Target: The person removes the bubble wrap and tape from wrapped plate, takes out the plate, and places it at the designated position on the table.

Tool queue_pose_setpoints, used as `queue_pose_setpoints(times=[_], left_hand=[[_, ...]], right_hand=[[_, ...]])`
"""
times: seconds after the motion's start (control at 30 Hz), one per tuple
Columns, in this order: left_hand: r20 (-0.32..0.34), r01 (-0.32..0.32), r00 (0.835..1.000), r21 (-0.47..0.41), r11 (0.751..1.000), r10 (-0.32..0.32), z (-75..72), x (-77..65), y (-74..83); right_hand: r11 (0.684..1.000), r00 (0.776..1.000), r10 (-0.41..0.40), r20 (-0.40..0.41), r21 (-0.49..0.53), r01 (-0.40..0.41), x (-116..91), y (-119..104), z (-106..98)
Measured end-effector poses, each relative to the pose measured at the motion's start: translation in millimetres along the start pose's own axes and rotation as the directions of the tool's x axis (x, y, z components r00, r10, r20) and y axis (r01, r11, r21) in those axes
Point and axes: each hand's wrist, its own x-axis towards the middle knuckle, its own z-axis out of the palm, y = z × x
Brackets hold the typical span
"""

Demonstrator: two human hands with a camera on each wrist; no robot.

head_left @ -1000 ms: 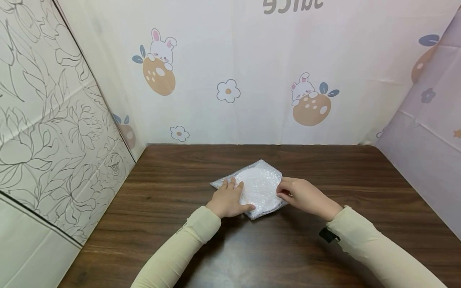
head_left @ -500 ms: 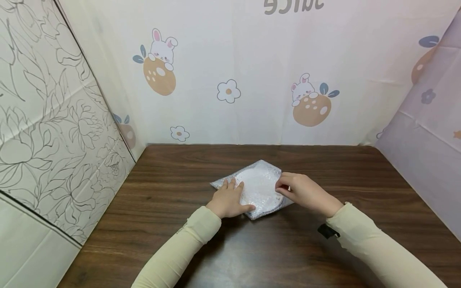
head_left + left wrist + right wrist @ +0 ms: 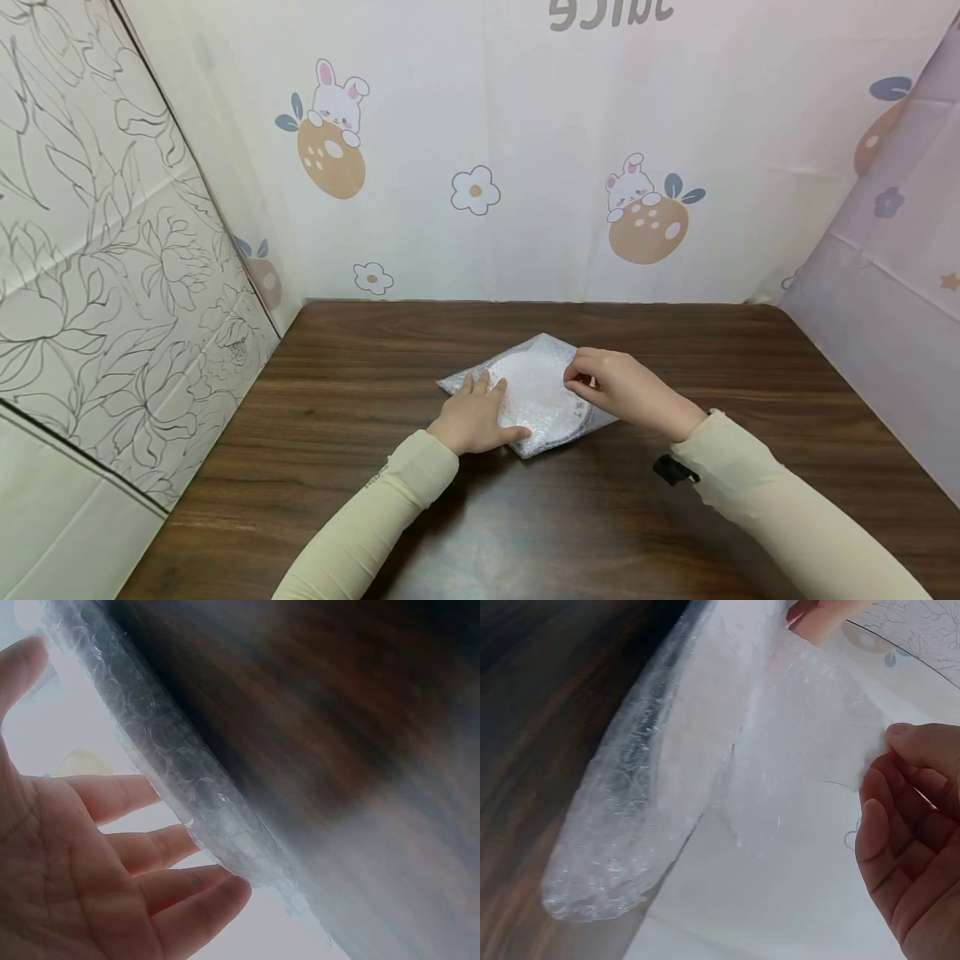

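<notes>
A flat round white object (image 3: 536, 385) lies in clear bubble wrap (image 3: 557, 343) on the dark wooden table. My left hand (image 3: 474, 417) rests on its near left part with the fingers spread. In the left wrist view the fingers (image 3: 169, 851) reach to the edge of the bubbly wrap (image 3: 161, 735). On the other side, my right hand (image 3: 618, 385) pinches a loose flap of the wrap between thumb and fingertips. The right wrist view shows this flap (image 3: 802, 727) raised away from the bundle. Reddish marks (image 3: 581, 408) show on the object's right rim.
The brown table (image 3: 360, 358) runs back to a white curtain (image 3: 420, 233) printed with rabbits and fruit. A floral panel (image 3: 135, 275) borders the left side, and a pale curtain (image 3: 862, 275) the right. A black strap (image 3: 675, 469) hangs by the right sleeve.
My right hand has risen and moved a little left, peeling the bubble wrap flap back over the bundle; reddish marks on the rim now show. The left hand has stayed in place.
</notes>
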Motion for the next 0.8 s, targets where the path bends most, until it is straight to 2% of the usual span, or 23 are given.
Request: queue_pose_setpoints(times=[0.47, 0.8], left_hand=[[-0.009, -0.016, 1.0, -0.008, 1.0, 0.016, -0.1, 0.3, -3.4], [-0.025, -0.023, 0.999, -0.013, 1.0, 0.022, -0.5, -0.7, -3.4]], right_hand=[[0.997, 0.999, -0.01, -0.048, 0.078, 0.014, 23, 8, 2], [0.991, 1.0, -0.012, 0.003, 0.137, 0.012, 18, 6, -2]])
